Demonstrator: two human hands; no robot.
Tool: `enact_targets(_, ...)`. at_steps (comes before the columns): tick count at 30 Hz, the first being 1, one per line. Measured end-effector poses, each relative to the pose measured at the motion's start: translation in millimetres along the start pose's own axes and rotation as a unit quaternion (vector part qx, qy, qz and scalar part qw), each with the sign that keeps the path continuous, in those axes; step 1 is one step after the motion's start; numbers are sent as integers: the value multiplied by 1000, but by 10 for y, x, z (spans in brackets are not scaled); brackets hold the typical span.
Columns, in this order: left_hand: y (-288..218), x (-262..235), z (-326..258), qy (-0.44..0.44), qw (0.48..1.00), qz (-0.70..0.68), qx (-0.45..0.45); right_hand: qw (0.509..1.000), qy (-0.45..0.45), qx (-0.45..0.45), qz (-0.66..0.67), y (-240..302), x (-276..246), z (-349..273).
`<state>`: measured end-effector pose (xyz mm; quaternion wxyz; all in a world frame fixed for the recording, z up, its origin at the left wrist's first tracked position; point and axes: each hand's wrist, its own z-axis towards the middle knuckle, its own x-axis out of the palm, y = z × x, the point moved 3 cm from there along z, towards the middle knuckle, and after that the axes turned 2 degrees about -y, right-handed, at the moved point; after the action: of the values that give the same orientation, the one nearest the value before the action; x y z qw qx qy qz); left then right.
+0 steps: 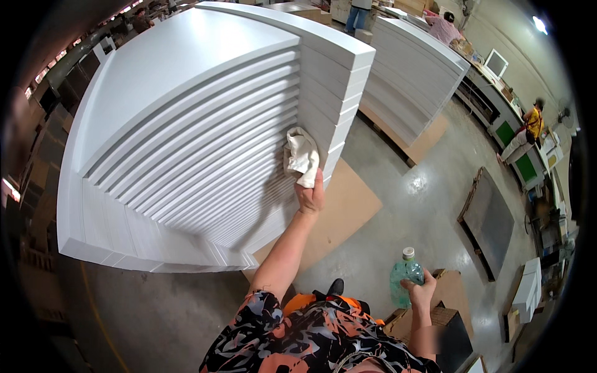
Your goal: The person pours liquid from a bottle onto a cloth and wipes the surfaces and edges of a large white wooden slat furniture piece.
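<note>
A tall stack of white L-shaped panels (205,46) fills the left and middle of the view, its ridged layered edges facing me. My left hand (311,196) reaches out to the inner corner of the stack. It grips a crumpled white cloth (303,155), which lies against the layered edges of the stack's right arm. Lower and to the right, my right hand (420,290) is wrapped around a clear greenish plastic bottle (401,273) with a white cap. The bottle is upright, apart from the stack.
Brown board (351,205) lies under the stack. Another white panel stack (410,74) stands behind on a pallet. A dark flat slab (488,221) lies on the floor at right. Cardboard boxes (451,292) sit by my right arm. A person in yellow (532,121) stands near the far-right workbenches.
</note>
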<state>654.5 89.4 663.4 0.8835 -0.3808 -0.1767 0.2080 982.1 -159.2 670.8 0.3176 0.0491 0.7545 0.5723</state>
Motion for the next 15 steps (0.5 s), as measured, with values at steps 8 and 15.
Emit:
enact_targets(8, -326, 113, 357, -57, 989, 100, 97, 999, 30, -23, 6, 215, 197, 153)
enact_targets(15, -103, -38, -309, 51, 996, 61, -38, 999, 47, -10, 7, 123, 283, 207)
